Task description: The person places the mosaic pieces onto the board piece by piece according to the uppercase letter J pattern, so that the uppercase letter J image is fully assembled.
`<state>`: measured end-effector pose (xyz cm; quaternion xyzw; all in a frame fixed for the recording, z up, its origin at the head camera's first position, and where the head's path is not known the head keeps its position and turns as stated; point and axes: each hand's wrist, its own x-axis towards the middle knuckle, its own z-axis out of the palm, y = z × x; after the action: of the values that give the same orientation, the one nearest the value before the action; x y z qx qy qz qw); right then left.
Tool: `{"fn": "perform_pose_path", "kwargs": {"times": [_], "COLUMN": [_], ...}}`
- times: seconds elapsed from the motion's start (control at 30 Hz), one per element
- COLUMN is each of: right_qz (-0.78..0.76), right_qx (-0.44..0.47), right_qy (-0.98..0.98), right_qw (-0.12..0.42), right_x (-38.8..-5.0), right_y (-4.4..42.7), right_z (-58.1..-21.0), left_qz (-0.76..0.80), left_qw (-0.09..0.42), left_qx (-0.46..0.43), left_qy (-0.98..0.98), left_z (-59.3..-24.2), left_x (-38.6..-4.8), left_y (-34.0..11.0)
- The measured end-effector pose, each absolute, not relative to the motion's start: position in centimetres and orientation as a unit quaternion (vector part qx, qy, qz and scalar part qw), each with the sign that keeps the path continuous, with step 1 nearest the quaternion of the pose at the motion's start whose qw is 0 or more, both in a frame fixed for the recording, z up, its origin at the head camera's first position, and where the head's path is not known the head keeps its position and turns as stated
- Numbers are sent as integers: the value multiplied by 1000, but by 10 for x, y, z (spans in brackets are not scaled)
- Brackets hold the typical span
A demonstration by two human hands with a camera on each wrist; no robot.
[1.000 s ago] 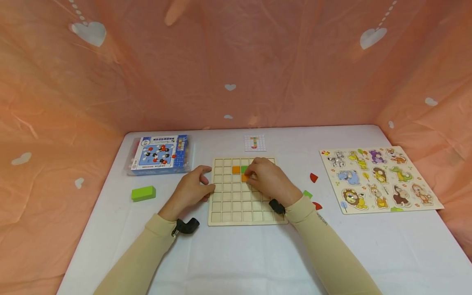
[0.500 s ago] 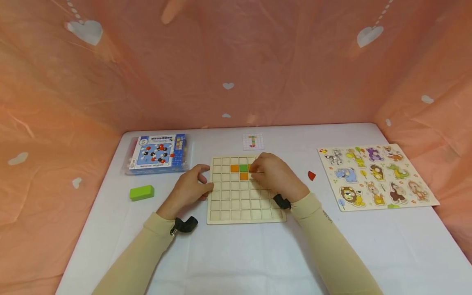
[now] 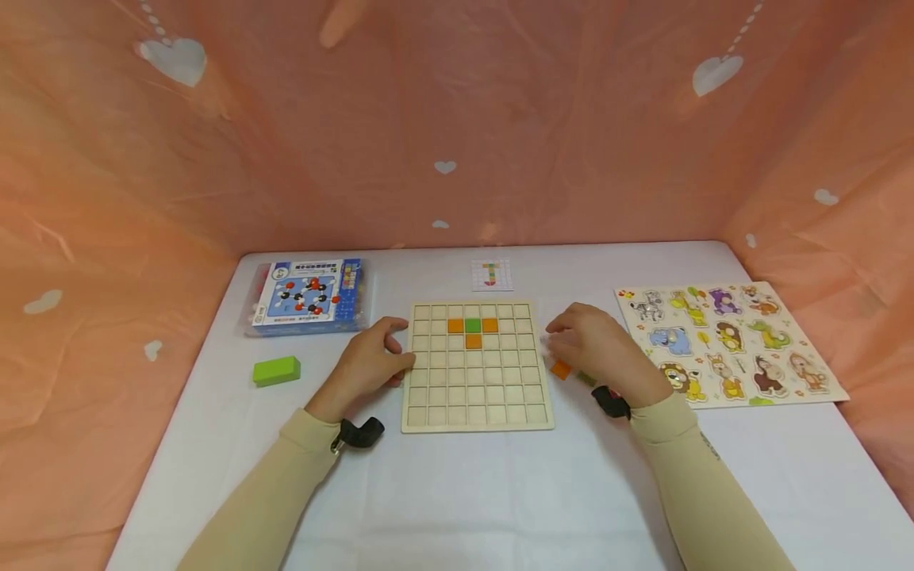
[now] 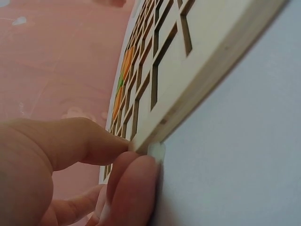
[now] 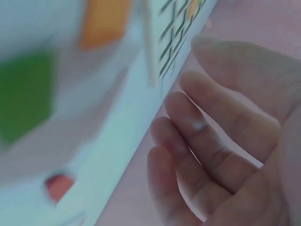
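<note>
Hovering beside the wooden board (image 3: pixel 475 376), the right hand (image 3: pixel 603 346) has loose, bent fingers, holding nothing.
The orange tile (image 3: pixel 560 370) lies just by its fingertips, on the near side; the left hand (image 3: pixel 366 363), thumb spread, touches the board's left edge.

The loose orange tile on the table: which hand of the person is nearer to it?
Right. The right hand is close by the loose orange tile; the left hand is across the grid board, touching its left edge.
</note>
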<state>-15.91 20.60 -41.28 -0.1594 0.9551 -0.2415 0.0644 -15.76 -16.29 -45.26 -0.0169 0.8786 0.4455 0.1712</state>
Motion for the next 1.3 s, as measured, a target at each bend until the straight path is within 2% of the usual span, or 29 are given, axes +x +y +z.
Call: {"fn": "perform_pose_path", "kwargs": {"times": [0.3, 0.43, 0.6, 1.3], "right_qz": [-213, -191, -185, -172], "right_qx": [-138, -147, -143, -113], "right_qy": [965, 969, 971, 977], "right_qw": [61, 46, 53, 58], "right_x": [-129, -121, -113, -114], "right_y": [248, 255, 257, 254], "right_z": [-417, -421, -426, -432], "left_qz": [442, 441, 438, 441], "left_qw": [169, 167, 172, 160], "left_qx": [-15, -18, -25, -21], "left_qy": [881, 882, 882, 883], "left_z": [-450, -450, -451, -452], "left_x": [-160, -160, -158, -157], "left_y": [-163, -162, -162, -161]}}
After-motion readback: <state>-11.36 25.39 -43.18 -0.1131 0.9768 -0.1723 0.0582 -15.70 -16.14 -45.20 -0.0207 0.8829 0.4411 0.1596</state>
